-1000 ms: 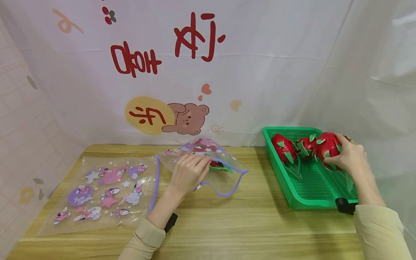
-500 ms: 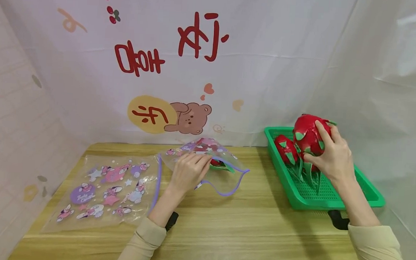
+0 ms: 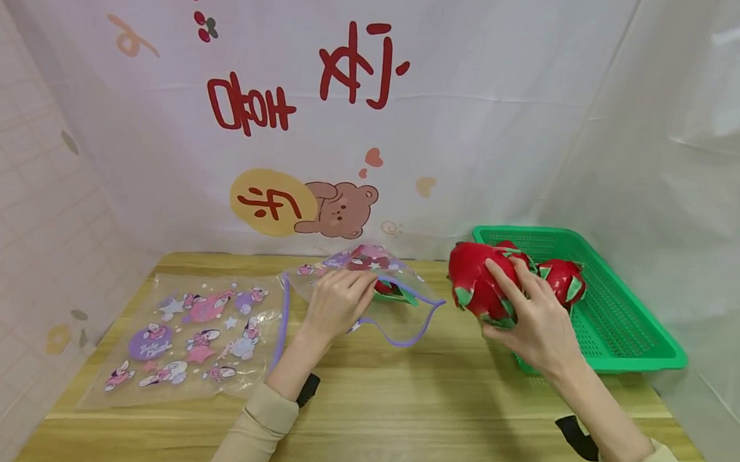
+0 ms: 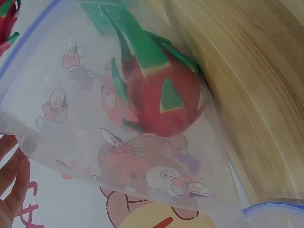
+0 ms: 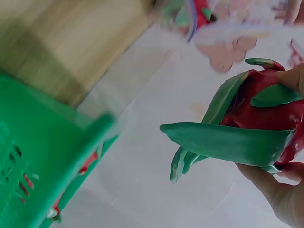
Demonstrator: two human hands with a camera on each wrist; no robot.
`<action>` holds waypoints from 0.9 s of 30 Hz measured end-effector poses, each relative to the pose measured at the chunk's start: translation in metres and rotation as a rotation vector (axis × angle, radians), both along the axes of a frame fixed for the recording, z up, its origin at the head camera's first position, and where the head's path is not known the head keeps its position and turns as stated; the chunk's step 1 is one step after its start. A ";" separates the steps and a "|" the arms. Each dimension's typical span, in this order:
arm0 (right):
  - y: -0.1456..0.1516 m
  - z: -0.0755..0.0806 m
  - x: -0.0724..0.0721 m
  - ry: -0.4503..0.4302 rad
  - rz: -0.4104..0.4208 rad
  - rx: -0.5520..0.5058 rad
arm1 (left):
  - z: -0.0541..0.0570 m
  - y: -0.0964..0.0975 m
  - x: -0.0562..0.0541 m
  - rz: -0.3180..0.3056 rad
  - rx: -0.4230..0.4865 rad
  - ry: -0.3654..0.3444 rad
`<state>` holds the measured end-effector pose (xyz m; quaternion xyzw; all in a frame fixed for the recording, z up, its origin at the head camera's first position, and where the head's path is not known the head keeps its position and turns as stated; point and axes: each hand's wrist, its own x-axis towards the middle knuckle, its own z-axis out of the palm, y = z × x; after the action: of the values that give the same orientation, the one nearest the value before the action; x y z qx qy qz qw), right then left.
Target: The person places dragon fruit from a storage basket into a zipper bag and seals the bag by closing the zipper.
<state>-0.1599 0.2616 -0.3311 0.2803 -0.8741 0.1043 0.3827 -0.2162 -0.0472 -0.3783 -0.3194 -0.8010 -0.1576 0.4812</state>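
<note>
My right hand (image 3: pixel 538 330) grips a large red dragon fruit (image 3: pixel 478 276) with green scales, held up in front of the basket's left side. In the right wrist view the long green leaves of this dragon fruit (image 5: pixel 270 114) stick out past my fingers. My left hand (image 3: pixel 339 303) pinches the upper edge of a clear zip bag (image 3: pixel 396 324) with purple trim, its mouth gaping to the right. Inside the bag lies another dragon fruit (image 4: pixel 164 95), seen through the printed plastic in the left wrist view.
A green mesh basket (image 3: pixel 632 311) stands at the right with dragon fruits in it, among them one dragon fruit (image 3: pixel 561 279) partly behind my hand. A second printed bag (image 3: pixel 204 341) lies flat on the wooden table (image 3: pixel 396 430) at the left. A white printed curtain (image 3: pixel 480 89) hangs behind.
My right hand has lifted the large dragon fruit out of the basket and carried it left toward the bag. The left hand stays at the bag's edge.
</note>
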 end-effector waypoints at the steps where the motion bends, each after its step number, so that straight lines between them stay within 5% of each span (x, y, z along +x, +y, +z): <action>1: -0.004 -0.002 0.003 0.007 0.018 0.005 | 0.000 0.000 0.000 0.001 0.000 -0.001; 16: -0.049 -0.051 0.032 -0.010 0.124 0.121 | 0.000 0.001 0.000 0.007 0.017 0.005; 27: -0.065 -0.078 0.024 -0.037 0.106 0.115 | -0.003 0.001 0.001 0.000 0.016 0.011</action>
<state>-0.1357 0.1969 -0.4089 0.3457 -0.8696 0.0791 0.3436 -0.2150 -0.0463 -0.3811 -0.3165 -0.7970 -0.1621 0.4883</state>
